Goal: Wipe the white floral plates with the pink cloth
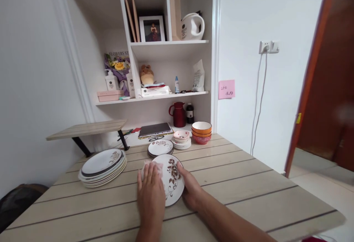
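A white plate with a brown flower pattern and dark rim [173, 183] is held tilted above the table. My right hand [190, 188] grips its right edge, with the thumb on the face and the other fingers behind. My left hand [151, 186] presses a thin pale pink cloth [158, 166] against the plate's left part. Its fingers lie close together over the cloth, which they partly hide. Just behind is a short stack of smaller plates with the same pattern [160, 147]. To the left stands a taller stack of large plates [102, 166].
Small white dishes [181, 140] and stacked orange and red bowls [201, 133] stand at the back. Behind them are a dark red jug [179, 115], a dark bottle [190, 114], glasses [156, 138] and a laptop [155, 129]. A small raised shelf [88, 128] stands at the back left.
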{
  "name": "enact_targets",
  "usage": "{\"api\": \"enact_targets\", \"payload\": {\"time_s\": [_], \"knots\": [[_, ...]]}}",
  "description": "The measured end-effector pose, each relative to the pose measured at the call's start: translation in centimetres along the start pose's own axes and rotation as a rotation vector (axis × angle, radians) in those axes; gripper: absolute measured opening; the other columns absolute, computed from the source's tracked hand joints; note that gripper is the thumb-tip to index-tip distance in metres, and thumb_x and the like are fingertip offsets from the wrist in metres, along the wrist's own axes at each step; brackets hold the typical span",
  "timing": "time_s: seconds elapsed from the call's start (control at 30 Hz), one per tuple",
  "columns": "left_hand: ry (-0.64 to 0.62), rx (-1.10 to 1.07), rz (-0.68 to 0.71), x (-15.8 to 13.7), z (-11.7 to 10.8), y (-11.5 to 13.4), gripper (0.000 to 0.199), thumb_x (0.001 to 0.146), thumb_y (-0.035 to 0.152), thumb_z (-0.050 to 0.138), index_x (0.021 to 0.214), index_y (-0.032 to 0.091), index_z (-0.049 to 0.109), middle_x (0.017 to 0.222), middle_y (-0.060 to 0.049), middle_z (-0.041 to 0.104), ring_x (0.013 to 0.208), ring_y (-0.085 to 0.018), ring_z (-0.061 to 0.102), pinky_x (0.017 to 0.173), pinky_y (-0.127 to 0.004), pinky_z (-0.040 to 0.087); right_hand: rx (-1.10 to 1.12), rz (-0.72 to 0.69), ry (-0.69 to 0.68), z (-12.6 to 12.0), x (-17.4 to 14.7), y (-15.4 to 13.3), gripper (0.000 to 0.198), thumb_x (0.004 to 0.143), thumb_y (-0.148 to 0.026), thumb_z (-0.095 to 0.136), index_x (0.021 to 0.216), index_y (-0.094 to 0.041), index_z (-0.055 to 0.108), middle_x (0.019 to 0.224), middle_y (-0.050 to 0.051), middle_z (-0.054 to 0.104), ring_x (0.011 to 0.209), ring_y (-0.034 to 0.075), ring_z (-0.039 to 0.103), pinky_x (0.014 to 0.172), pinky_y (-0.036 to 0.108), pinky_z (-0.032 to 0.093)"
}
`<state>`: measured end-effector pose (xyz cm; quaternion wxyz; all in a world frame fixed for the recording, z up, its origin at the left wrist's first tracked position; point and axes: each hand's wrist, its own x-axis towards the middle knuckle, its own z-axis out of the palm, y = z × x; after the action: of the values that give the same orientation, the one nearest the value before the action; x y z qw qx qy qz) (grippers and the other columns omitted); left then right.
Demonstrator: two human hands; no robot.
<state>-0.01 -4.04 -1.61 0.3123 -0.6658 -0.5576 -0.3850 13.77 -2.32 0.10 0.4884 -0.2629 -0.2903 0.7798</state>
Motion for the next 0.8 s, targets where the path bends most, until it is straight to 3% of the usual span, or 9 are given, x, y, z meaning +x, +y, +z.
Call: {"api": "enact_targets", "payload": {"time_s": [0.23,0.5,0.63,0.73,0.8], "knots": [[0.006,-0.047,0.240,-0.4,0.0,2.0,0.038,0.085,0.010,0.043,0.121,0.011,0.057,0.126,-0.013,0.061,0.122,-0.025,0.052,0.103,-0.044,0.041,0.071,-0.074,0.138,-1.0,0.5,-1.4,0.060,0.083,-0.062,0.048,0.118,-0.015,0.060,0.108,0.012,0.071,0.095,0.024,0.067,0.088,0.039,0.048],[-0.049,-0.321,0.399,-0.4,0.4,2.2,0.050,0.087,0.008,0.039,0.135,0.018,0.043,0.134,-0.007,0.055,0.130,-0.019,0.043,0.107,-0.042,0.039,0.043,-0.020,0.031,-0.6,-0.3,-1.6,0.063,0.083,-0.064,0.047,0.114,-0.011,0.063,0.108,0.012,0.070,0.097,0.022,0.066,0.092,0.033,0.045],[-0.080,-0.326,0.490,-0.3,0.7,2.2,0.049,0.089,0.012,0.039,0.137,0.020,0.040,0.136,-0.005,0.054,0.131,-0.017,0.042,0.108,-0.042,0.036,-0.042,0.058,-0.011,-0.1,-0.9,-1.2,0.064,0.082,-0.063,0.049,0.114,-0.010,0.063,0.108,0.013,0.070,0.103,0.021,0.064,0.096,0.030,0.042],[-0.087,-0.210,0.445,-0.1,0.7,2.1,0.050,0.088,0.011,0.039,0.138,0.019,0.039,0.137,-0.007,0.052,0.130,-0.018,0.043,0.113,-0.047,0.026,-0.058,0.050,-0.031,0.2,-1.1,-0.8,0.062,0.083,-0.063,0.047,0.118,-0.013,0.061,0.114,0.011,0.068,0.108,0.021,0.062,0.099,0.032,0.041],[-0.063,-0.130,0.323,0.2,0.5,1.9,0.051,0.088,0.011,0.038,0.139,0.019,0.038,0.139,-0.009,0.049,0.131,-0.020,0.043,0.114,-0.051,0.019,-0.036,0.017,-0.062,0.5,-1.1,-0.2,0.060,0.084,-0.061,0.049,0.120,-0.015,0.060,0.116,0.010,0.067,0.110,0.022,0.060,0.100,0.035,0.040]]}}
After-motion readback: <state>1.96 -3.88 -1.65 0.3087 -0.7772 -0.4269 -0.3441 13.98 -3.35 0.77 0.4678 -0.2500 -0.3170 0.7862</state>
